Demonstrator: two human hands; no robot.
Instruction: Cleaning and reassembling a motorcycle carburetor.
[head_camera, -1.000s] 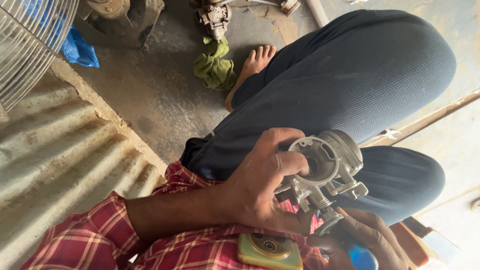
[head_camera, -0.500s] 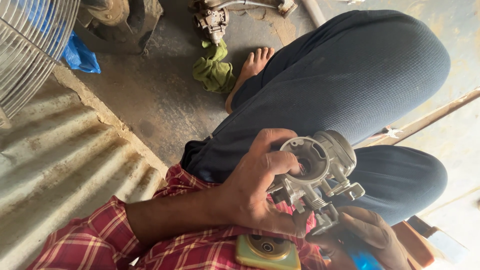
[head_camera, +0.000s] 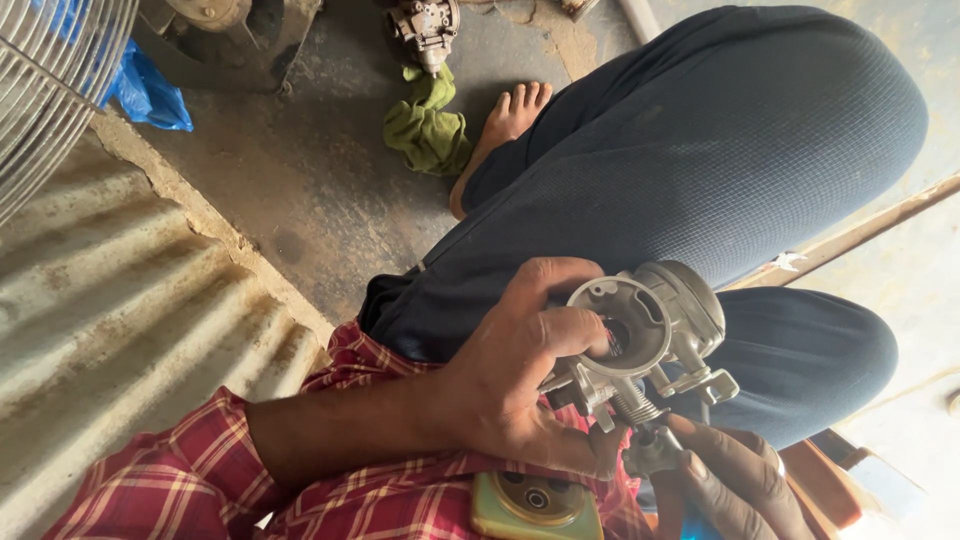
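- Left hand (head_camera: 520, 385) wraps the carburetor (head_camera: 650, 335), one finger tucked into its open round mouth, gripping it firmly above the lap.
- Right hand (head_camera: 735, 480) pinches a fitting at the carburetor's underside, fingertips closed on it.
- Good form here, I'd judge: brace the body steady with the left, keep the mouth tipped up to the eyes, let the right work small and slow.
- Just below, a yellow-green gadget (head_camera: 535, 508) rests against the red plaid shirt (head_camera: 180, 480).
- Beyond the knees, a bare foot (head_camera: 505, 125) sits on the concrete beside a green rag (head_camera: 428, 130).
- Farther still, another carburetor (head_camera: 425, 28) and a fan grille (head_camera: 55, 80).
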